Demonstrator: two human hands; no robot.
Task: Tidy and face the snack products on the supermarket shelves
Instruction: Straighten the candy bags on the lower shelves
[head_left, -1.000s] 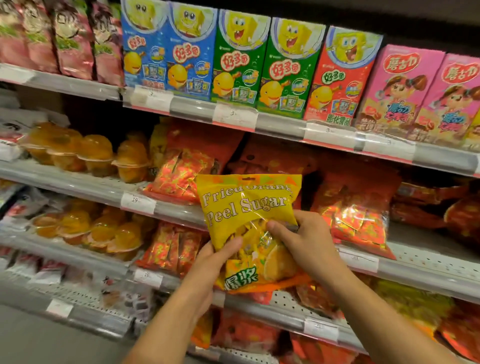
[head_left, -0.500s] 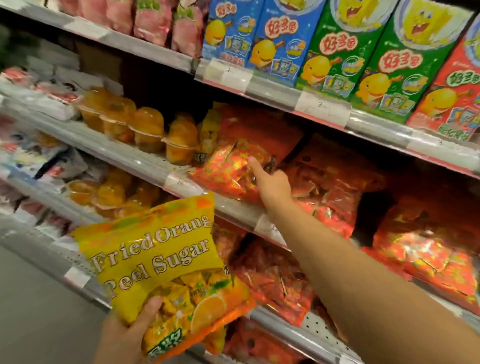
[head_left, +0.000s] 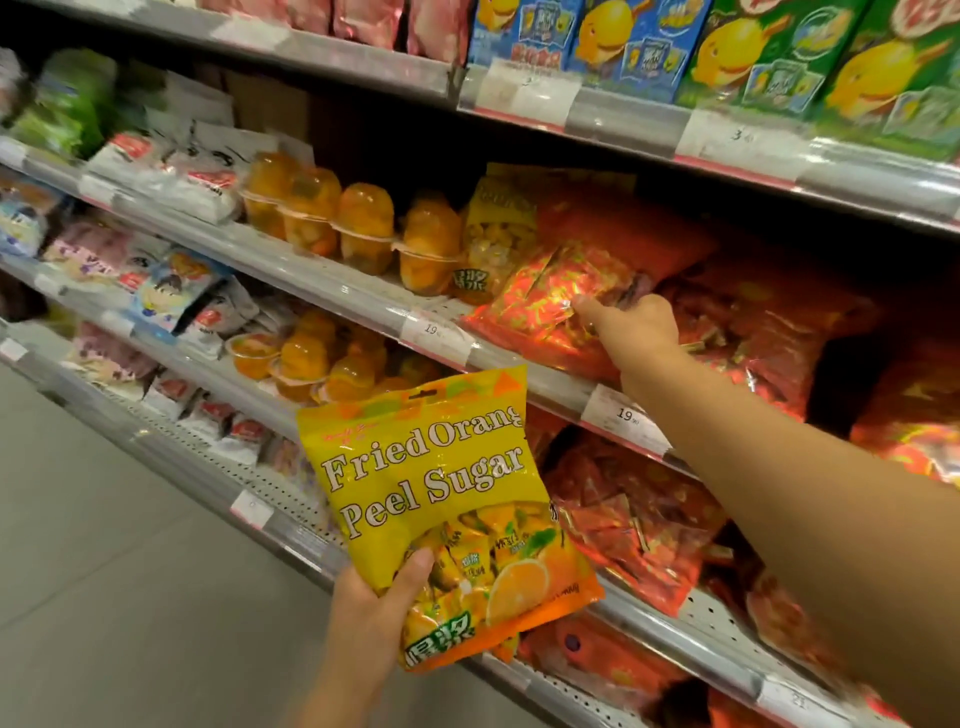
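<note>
My left hand (head_left: 371, 610) grips the lower left corner of a yellow bag (head_left: 441, 499) printed "Fried Orange Peel Sugar", held upright in front of the lower shelves. My right hand (head_left: 631, 325) is stretched out to the second shelf, fingers on a shiny red candy bag (head_left: 545, 293) that lies over the shelf's front edge. Whether the fingers pinch that bag or only touch it is hidden. Another yellow bag of the same kind (head_left: 496, 234) stands just left of the red bag.
Orange jelly cups (head_left: 363, 228) fill the second shelf left of the yellow bag, more below (head_left: 306, 364). Red bags (head_left: 779, 322) crowd the right side. Blue and green boxes (head_left: 727, 47) line the top shelf. Price tags (head_left: 626, 415) sit on the shelf rails. Grey floor lies at left.
One second ago both hands held the yellow bag. My right hand let go and reached to the red bag on the second shelf; my left hand lowered the yellow bag.
</note>
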